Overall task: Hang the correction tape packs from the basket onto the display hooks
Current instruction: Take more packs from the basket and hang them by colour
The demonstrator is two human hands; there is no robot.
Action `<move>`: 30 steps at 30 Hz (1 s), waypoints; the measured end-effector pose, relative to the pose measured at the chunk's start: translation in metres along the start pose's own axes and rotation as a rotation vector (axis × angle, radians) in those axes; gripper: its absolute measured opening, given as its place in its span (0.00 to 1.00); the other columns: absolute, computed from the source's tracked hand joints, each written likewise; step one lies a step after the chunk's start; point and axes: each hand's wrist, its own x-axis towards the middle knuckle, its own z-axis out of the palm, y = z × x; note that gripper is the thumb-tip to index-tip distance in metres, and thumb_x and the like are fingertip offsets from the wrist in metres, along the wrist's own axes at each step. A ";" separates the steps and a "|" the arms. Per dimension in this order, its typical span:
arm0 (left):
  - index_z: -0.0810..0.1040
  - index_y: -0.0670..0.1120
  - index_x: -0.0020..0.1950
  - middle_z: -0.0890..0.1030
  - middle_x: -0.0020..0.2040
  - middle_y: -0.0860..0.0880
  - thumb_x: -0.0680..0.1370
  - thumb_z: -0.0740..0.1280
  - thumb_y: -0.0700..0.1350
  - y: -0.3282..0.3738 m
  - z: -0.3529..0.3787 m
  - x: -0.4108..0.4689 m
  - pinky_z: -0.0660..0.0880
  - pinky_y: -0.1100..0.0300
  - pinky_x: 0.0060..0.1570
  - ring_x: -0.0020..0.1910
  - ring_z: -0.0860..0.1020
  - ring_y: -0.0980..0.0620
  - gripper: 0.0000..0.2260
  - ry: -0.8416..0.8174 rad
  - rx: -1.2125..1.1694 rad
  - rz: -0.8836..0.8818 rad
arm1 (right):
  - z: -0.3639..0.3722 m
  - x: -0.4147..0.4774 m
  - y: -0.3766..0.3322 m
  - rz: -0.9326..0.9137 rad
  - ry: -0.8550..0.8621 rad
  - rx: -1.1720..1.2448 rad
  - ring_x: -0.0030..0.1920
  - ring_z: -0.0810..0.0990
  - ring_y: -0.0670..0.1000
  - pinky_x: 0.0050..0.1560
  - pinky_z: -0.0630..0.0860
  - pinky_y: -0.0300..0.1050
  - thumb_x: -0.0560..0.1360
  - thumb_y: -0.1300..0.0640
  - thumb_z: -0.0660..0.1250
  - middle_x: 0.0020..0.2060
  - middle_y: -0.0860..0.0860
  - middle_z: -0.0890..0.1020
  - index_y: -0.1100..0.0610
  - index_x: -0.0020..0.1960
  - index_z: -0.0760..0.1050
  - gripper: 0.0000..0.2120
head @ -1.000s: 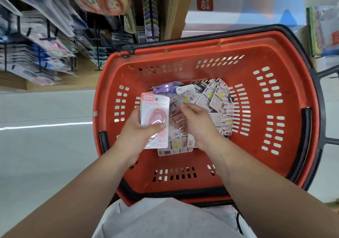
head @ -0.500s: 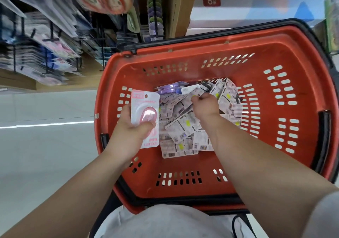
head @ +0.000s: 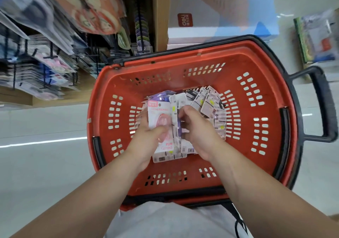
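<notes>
Holding tight: left hand (head: pixel 146 143) on pink pack (head: pixel 159 114), right hand (head: pixel 199 134) on purple pack (head: pixel 178 126).

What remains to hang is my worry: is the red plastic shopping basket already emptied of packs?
No, a heap of carded correction tape packs lies on the floor of the red plastic shopping basket.

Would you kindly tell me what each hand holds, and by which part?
Left hand grips the pink pack by its lower half; right hand pinches a purple pack by its side edge.
</notes>
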 end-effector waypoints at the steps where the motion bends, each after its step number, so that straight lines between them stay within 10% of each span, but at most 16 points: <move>1: 0.75 0.57 0.72 0.83 0.65 0.46 0.76 0.75 0.45 0.001 0.001 -0.002 0.82 0.48 0.59 0.64 0.82 0.45 0.25 0.004 -0.032 -0.009 | -0.004 0.000 0.002 -0.018 -0.002 -0.012 0.34 0.75 0.45 0.38 0.70 0.41 0.85 0.54 0.58 0.33 0.42 0.78 0.49 0.42 0.74 0.13; 6: 0.78 0.55 0.70 0.84 0.64 0.46 0.73 0.73 0.50 0.003 0.006 -0.007 0.78 0.37 0.64 0.63 0.83 0.42 0.24 -0.034 -0.138 0.001 | -0.010 -0.007 0.006 -0.104 0.012 -0.166 0.48 0.81 0.45 0.47 0.76 0.38 0.80 0.55 0.70 0.53 0.46 0.81 0.44 0.67 0.70 0.18; 10: 0.77 0.52 0.73 0.84 0.65 0.49 0.72 0.76 0.61 0.003 0.007 -0.007 0.80 0.46 0.63 0.64 0.83 0.48 0.31 -0.060 -0.142 0.008 | -0.008 -0.010 0.014 -0.126 0.047 -0.131 0.48 0.84 0.48 0.44 0.81 0.38 0.76 0.54 0.76 0.52 0.48 0.81 0.46 0.61 0.76 0.17; 12: 0.75 0.52 0.73 0.85 0.62 0.54 0.72 0.80 0.58 0.003 0.009 -0.006 0.82 0.58 0.56 0.60 0.84 0.58 0.32 -0.042 -0.087 0.037 | -0.007 -0.011 0.019 -0.144 0.044 -0.162 0.49 0.85 0.52 0.47 0.84 0.46 0.71 0.53 0.81 0.54 0.49 0.81 0.45 0.60 0.77 0.21; 20: 0.82 0.47 0.65 0.88 0.57 0.45 0.78 0.72 0.34 -0.004 0.006 0.022 0.84 0.47 0.51 0.55 0.87 0.41 0.17 0.014 -0.071 -0.026 | -0.022 0.006 0.015 -0.099 -0.028 -0.285 0.53 0.80 0.42 0.49 0.77 0.34 0.68 0.53 0.83 0.58 0.48 0.79 0.46 0.65 0.73 0.30; 24: 0.83 0.51 0.61 0.89 0.52 0.51 0.77 0.75 0.36 -0.006 -0.007 0.038 0.83 0.55 0.40 0.51 0.88 0.47 0.15 0.078 0.029 -0.036 | -0.056 0.057 0.009 0.006 0.395 -0.291 0.46 0.79 0.46 0.39 0.74 0.36 0.78 0.46 0.72 0.59 0.49 0.79 0.54 0.70 0.72 0.24; 30: 0.83 0.53 0.58 0.89 0.52 0.52 0.78 0.74 0.37 -0.006 -0.022 0.042 0.84 0.48 0.50 0.50 0.88 0.50 0.14 0.121 0.170 0.035 | -0.103 0.141 0.038 0.241 0.586 -0.628 0.64 0.79 0.59 0.65 0.77 0.50 0.73 0.37 0.73 0.66 0.57 0.79 0.60 0.74 0.68 0.39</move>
